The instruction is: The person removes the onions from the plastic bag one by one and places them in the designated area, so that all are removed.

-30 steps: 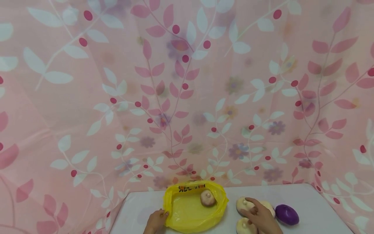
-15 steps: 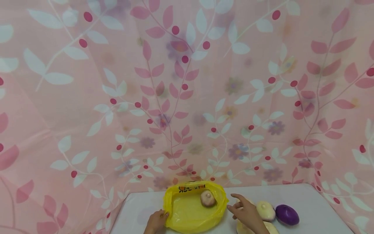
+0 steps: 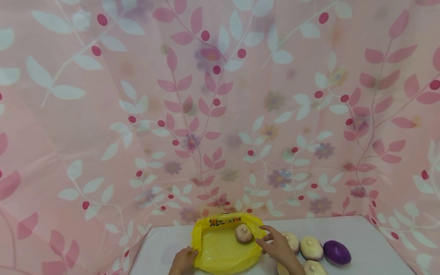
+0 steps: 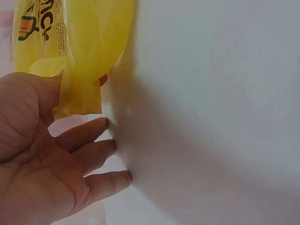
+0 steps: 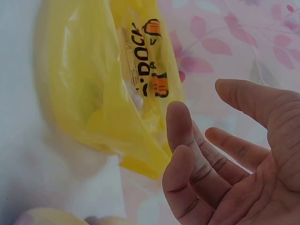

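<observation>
A yellow plastic bag [image 3: 220,250] with printed lettering lies with its mouth spread wide on the table. Inside, towards its right side, sits a round cream-and-mauve thing [image 3: 243,233] with a small knob on top. My left hand [image 3: 183,261] pinches the bag's left edge between thumb and index finger; its other fingers [image 4: 101,157] extend below the bag. At the right edge is my right hand [image 3: 277,248], holding nothing, with thumb and fingers [image 5: 179,124] apart. Whether those fingertips touch the plastic, I cannot tell.
Right of the bag, several similar knobbed cream things [image 3: 311,247] lie close together, partly behind my right hand. Beside them is a glossy purple oval thing [image 3: 337,252]. They rest on a white-covered table [image 3: 371,236] backed by a pink leaf-patterned curtain [image 3: 220,160].
My right hand has moved left from over the cream things to the bag's right edge. The left hand keeps its hold, and the thing inside the bag has not shifted.
</observation>
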The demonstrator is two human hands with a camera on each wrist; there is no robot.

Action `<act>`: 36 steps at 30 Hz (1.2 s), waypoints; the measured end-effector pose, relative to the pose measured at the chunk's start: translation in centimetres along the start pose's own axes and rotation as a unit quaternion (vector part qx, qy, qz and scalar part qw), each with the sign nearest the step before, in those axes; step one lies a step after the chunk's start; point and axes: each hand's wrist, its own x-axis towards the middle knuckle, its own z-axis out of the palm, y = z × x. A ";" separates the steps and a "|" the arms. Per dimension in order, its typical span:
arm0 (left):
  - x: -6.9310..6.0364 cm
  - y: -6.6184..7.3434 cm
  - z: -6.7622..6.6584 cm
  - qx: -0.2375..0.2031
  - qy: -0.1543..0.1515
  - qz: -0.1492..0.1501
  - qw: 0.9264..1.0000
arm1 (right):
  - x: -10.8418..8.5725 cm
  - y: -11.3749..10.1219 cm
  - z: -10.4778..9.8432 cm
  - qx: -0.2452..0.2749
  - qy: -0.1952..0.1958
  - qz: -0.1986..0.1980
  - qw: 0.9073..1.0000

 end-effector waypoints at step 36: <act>0.2 -0.2 0.0 -0.002 -0.004 0.001 1.000 | 3.7 -0.6 4.3 0.011 -0.050 0.008 0.999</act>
